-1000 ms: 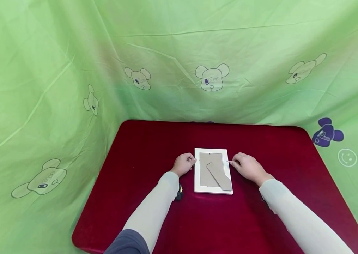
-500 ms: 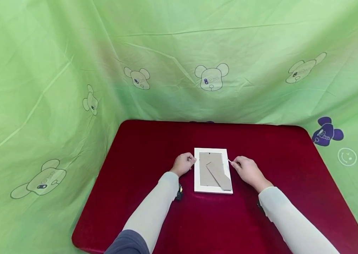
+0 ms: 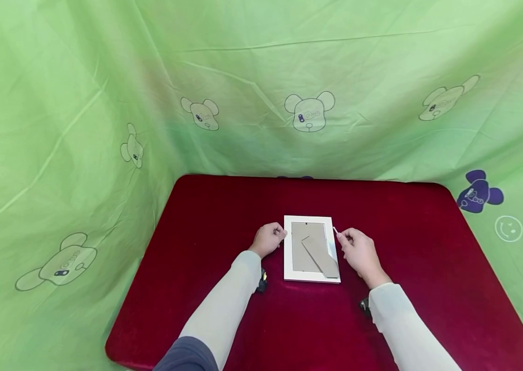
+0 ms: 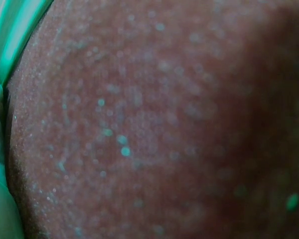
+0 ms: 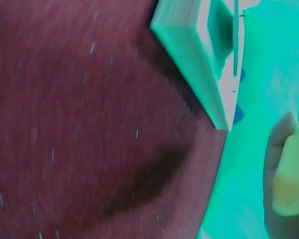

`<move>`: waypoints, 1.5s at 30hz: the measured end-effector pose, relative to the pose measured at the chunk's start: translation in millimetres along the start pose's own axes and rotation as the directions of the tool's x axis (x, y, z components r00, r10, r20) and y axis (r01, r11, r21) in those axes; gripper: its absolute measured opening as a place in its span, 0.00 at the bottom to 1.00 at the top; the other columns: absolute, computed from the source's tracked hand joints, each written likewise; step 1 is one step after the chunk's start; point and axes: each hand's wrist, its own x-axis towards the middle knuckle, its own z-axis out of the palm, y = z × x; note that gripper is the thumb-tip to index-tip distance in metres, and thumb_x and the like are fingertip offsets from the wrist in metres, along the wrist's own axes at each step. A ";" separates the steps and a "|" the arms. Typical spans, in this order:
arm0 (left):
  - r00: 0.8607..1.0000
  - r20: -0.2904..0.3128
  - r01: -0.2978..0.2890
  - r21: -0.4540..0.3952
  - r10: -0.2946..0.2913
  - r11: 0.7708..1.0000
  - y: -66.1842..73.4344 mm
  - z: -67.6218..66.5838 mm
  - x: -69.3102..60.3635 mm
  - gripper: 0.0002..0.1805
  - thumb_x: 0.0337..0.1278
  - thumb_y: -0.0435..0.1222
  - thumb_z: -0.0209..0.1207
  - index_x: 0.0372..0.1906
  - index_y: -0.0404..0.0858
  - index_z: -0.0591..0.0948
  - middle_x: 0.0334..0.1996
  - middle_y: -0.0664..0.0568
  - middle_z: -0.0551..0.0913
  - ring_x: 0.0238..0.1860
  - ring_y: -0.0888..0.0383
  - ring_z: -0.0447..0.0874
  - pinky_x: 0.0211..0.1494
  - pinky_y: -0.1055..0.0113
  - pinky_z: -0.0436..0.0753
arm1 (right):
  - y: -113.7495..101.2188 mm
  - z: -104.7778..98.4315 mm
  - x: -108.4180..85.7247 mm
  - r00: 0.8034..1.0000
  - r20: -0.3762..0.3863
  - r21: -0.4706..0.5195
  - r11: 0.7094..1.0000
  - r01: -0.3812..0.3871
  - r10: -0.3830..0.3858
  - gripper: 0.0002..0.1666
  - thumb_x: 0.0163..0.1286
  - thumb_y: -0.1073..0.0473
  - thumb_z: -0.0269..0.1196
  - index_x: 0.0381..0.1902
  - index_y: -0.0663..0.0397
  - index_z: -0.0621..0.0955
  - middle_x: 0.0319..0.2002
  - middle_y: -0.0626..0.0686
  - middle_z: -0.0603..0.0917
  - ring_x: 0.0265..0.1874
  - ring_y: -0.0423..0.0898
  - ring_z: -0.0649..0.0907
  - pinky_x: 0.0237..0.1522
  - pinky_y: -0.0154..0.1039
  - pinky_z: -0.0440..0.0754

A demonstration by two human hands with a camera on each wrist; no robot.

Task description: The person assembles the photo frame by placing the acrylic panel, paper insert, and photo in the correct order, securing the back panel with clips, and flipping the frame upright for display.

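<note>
A white picture frame (image 3: 288,263) lies face down on the red table, its grey-brown backing board (image 3: 299,260) and slanted easel stand (image 3: 327,262) showing. My left hand (image 3: 267,240) grips the frame's left border between curled fingers and thumb; only a sliver of it enters the left wrist view. Beside the right border, my right hand (image 3: 361,253) pinches a thin white stick (image 3: 335,230), its tip close to the frame's edge. Whether the tip touches the frame is too small to tell. The right wrist view shows a frame corner (image 5: 189,64) and part of that hand.
Red velvety cloth covers the table (image 3: 224,206), which has rounded corners. Green fabric (image 3: 242,129) printed with bear heads hangs behind and at both sides. A dark wrist device (image 3: 262,281) sits at the left cuff, another (image 3: 365,307) at the right.
My right hand has turned and its forearm has swung inward to the left; the white stick now points up along the frame's right edge. The left hand and frame have stayed put.
</note>
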 end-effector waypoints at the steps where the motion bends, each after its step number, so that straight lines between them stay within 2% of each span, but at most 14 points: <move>1: 1.000 0.000 -0.001 0.000 0.001 1.000 0.0 -0.2 -0.5 0.12 0.66 0.43 0.61 0.26 0.44 0.78 0.16 0.56 0.78 0.20 0.61 0.78 0.28 0.67 0.75 | -0.7 2.1 -0.6 1.000 -0.001 0.032 0.999 -0.026 0.026 0.15 0.76 0.52 0.55 0.37 0.59 0.79 0.23 0.54 0.80 0.18 0.45 0.80 0.22 0.39 0.78; 5: 1.000 -0.010 -0.009 0.003 0.009 1.000 -0.1 -1.0 -1.9 0.12 0.65 0.42 0.61 0.27 0.44 0.78 0.16 0.56 0.78 0.20 0.61 0.78 0.28 0.67 0.75 | -4.4 11.3 -1.5 0.995 -0.029 0.117 0.989 -0.094 0.098 0.16 0.75 0.53 0.55 0.36 0.61 0.79 0.23 0.57 0.82 0.15 0.47 0.82 0.21 0.38 0.80; 8: 1.000 -0.021 -0.018 0.007 0.018 1.000 -0.2 -1.5 -2.0 0.12 0.65 0.42 0.61 0.27 0.44 0.78 0.16 0.56 0.78 0.19 0.61 0.78 0.28 0.67 0.75 | -7.7 19.7 -2.2 0.990 -0.061 0.119 0.986 -0.120 0.128 0.15 0.75 0.53 0.55 0.36 0.61 0.79 0.23 0.57 0.82 0.15 0.47 0.81 0.19 0.38 0.79; 10: 0.999 -0.024 -0.023 0.011 0.024 1.000 -0.4 -1.5 -1.7 0.11 0.65 0.42 0.61 0.27 0.44 0.78 0.16 0.56 0.77 0.19 0.61 0.78 0.29 0.67 0.74 | -9.5 25.0 -3.9 0.988 -0.081 0.094 0.988 -0.123 0.131 0.14 0.75 0.55 0.55 0.38 0.61 0.79 0.25 0.56 0.82 0.16 0.47 0.81 0.19 0.38 0.79; 13: 1.000 -0.018 -0.024 0.010 0.024 1.000 -1.0 -0.8 -1.1 0.11 0.66 0.42 0.60 0.27 0.43 0.78 0.16 0.56 0.77 0.19 0.61 0.77 0.29 0.67 0.74 | -9.5 33.1 -7.3 0.985 -0.114 0.028 0.992 -0.125 0.127 0.11 0.73 0.58 0.55 0.41 0.60 0.80 0.29 0.55 0.82 0.23 0.47 0.81 0.25 0.40 0.78; 19: 1.000 -0.012 -0.017 -0.009 0.017 1.000 -4.3 0.4 1.1 0.11 0.65 0.42 0.61 0.27 0.44 0.78 0.17 0.56 0.78 0.20 0.60 0.78 0.28 0.66 0.75 | -7.5 44.0 -9.8 0.986 -0.159 -0.070 0.996 -0.056 0.044 0.12 0.69 0.62 0.57 0.43 0.63 0.83 0.34 0.56 0.82 0.34 0.55 0.80 0.38 0.50 0.76; 26: 1.000 -0.004 -0.019 -0.006 0.019 1.000 -4.9 1.2 0.9 0.11 0.66 0.42 0.60 0.27 0.45 0.78 0.17 0.56 0.78 0.20 0.60 0.79 0.29 0.66 0.75 | -8.4 47.4 -11.3 0.991 -0.123 -0.136 0.988 -0.069 0.053 0.20 0.65 0.62 0.53 0.50 0.64 0.83 0.39 0.58 0.82 0.39 0.60 0.81 0.41 0.56 0.76; 29: 1.000 -0.010 -0.017 -0.007 0.017 1.000 -4.3 1.4 0.4 0.12 0.65 0.43 0.60 0.27 0.45 0.78 0.17 0.56 0.78 0.20 0.60 0.78 0.29 0.66 0.75 | -8.0 47.8 -12.4 0.992 -0.121 -0.158 0.986 -0.050 0.031 0.21 0.65 0.62 0.53 0.52 0.64 0.83 0.40 0.58 0.82 0.40 0.60 0.81 0.42 0.57 0.77; 37: 1.000 -0.019 -0.017 -0.005 0.017 1.000 -3.1 1.4 -0.5 0.11 0.65 0.42 0.61 0.26 0.44 0.78 0.17 0.56 0.78 0.19 0.61 0.78 0.29 0.66 0.75 | -4.9 49.9 -13.9 0.991 -0.131 -0.192 0.981 -0.022 -0.003 0.19 0.66 0.63 0.55 0.51 0.64 0.83 0.37 0.57 0.80 0.36 0.58 0.81 0.38 0.55 0.77; 45: 1.000 -0.015 -0.016 0.001 0.016 1.000 -4.0 2.4 0.6 0.12 0.66 0.43 0.60 0.26 0.45 0.78 0.16 0.56 0.78 0.20 0.61 0.78 0.29 0.66 0.74 | -7.9 51.4 -14.2 0.995 -0.093 -0.220 0.974 -0.053 0.034 0.20 0.68 0.63 0.53 0.53 0.64 0.82 0.35 0.55 0.74 0.27 0.53 0.76 0.30 0.49 0.79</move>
